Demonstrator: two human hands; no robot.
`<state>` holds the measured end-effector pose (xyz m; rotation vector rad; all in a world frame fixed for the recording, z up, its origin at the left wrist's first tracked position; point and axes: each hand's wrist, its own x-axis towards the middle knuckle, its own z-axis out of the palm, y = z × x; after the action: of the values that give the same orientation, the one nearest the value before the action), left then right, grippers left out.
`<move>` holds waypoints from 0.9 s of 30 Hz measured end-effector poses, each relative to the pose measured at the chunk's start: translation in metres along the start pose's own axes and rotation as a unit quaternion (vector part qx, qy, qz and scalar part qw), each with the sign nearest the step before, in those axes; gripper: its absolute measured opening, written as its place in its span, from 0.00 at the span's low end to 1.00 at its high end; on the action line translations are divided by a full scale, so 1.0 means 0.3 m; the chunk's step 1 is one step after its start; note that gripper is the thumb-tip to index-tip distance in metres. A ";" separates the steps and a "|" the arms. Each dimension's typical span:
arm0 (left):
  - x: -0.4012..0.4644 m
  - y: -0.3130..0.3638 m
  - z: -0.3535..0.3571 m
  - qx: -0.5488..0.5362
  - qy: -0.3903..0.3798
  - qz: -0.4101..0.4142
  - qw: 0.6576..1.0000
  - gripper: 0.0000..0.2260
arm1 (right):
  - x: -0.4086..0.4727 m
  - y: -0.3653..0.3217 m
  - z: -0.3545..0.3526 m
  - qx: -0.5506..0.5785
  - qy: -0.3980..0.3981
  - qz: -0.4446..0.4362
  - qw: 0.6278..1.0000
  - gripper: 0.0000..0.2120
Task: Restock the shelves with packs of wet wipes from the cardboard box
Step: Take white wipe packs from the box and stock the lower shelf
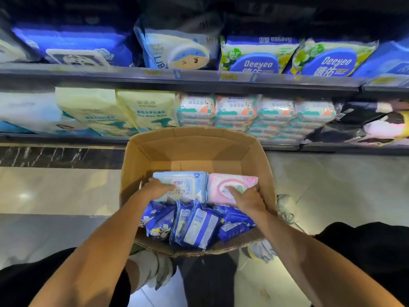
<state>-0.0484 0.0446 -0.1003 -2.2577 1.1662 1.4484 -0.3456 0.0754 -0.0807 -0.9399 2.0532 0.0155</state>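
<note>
An open cardboard box (194, 147) stands on the floor before the shelves. Inside it lie a light blue pack of wet wipes (188, 183) on the left and a pink pack (221, 185) on the right. My left hand (155, 188) grips the left end of the blue pack, thumb across its top. My right hand (249, 199) grips the right end of the pink pack, thumb on its lid. Several dark blue packs (194, 224) fill the near half of the box. The far half of the box shows bare bottom.
Two shelves run across above the box: the lower shelf (66, 138) carries yellow packs (141, 109) and stacked white-and-orange packs (254, 111); the upper shelf (199, 77) carries Deeyeo packs (256, 56). Pale tiled floor lies on both sides. My shoes flank the box.
</note>
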 end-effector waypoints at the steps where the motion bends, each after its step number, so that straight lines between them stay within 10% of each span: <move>1: 0.016 -0.007 -0.009 -0.011 -0.001 -0.002 1.000 0.44 | 0.019 0.008 0.018 0.040 0.007 0.009 0.999 0.46; 17: 0.057 -0.059 -0.004 -0.125 -0.036 -0.055 0.990 0.48 | 0.156 0.000 0.057 0.194 0.019 0.049 0.980 0.26; 27: -0.004 -0.042 0.006 -0.168 0.002 -0.054 0.984 0.42 | 0.125 -0.003 0.065 0.183 0.025 0.051 0.981 0.61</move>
<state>-0.0408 0.0546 -0.1030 -2.4942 0.8349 1.7057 -0.3445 0.0582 -0.1191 -0.6121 2.0558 -0.3241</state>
